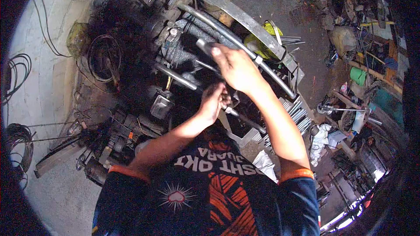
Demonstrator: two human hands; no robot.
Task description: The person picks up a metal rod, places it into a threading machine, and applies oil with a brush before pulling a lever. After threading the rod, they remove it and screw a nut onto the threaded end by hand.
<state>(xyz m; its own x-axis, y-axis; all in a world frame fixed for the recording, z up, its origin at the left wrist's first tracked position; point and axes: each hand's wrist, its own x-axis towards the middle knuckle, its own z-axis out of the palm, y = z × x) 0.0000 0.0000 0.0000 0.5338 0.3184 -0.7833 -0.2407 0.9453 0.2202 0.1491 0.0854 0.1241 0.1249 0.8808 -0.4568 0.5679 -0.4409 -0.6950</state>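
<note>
Our right hand (236, 67) is clamped tight on a metal tool (203, 46) up at the engine (175, 57), and our left hand (214, 100) is fisted round a steel rod (245, 121) just below.

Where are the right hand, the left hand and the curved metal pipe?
right hand (236, 67), head view, back of the hand.
left hand (213, 101), head view, the knuckles.
curved metal pipe (276, 78), head view, its lower stretch beyond the right wrist.
</note>
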